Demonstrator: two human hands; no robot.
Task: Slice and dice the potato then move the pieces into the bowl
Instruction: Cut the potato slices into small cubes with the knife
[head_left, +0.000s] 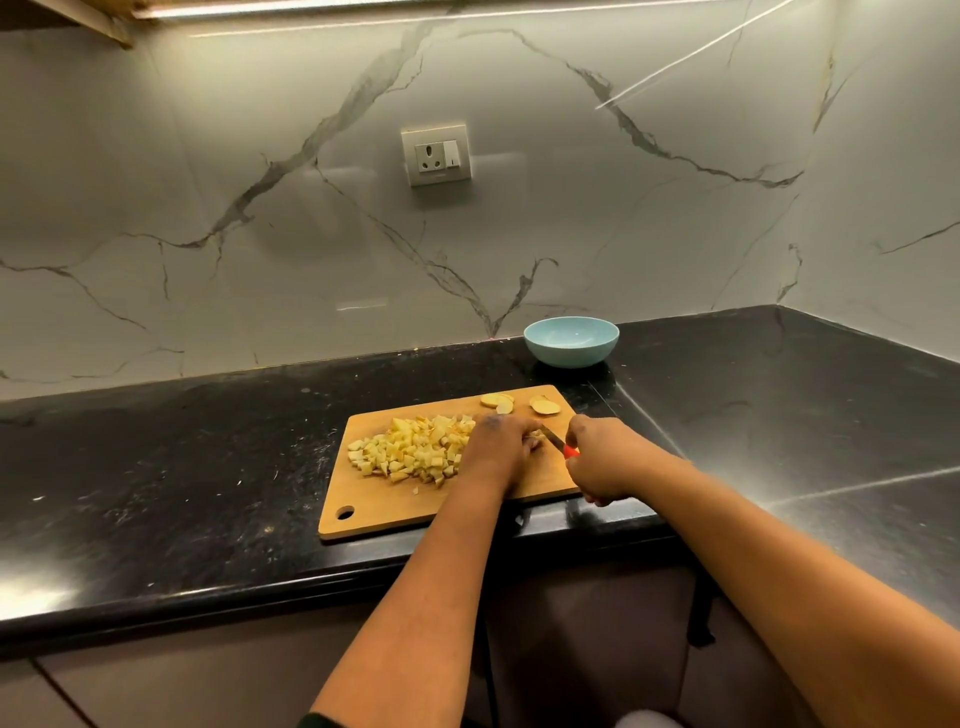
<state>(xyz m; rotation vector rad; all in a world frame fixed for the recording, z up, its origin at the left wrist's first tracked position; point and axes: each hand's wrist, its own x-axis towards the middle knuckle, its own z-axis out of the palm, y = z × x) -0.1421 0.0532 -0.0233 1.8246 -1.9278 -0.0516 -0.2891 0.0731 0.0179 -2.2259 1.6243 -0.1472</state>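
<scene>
Wooden board (374, 512) on black counter (182, 467), bearing a heap of diced potato (410, 449) at its left and slices (519, 404) at its far edge; left hand (501, 447) curled over a potato piece, right hand (597, 462) gripping a red-handled knife (563, 447); blue bowl (571, 342) beyond, empty.

This is a home kitchen. A black stone counter (208, 467) runs into a corner at two o'clock, backed by a white marble-veined wall (260, 182) with a socket (436, 155) at twelve o'clock. A wooden chopping board (395, 501) with diced potato (410, 449) lies at centre, a pale blue bowl (571, 342) just beyond it.
</scene>
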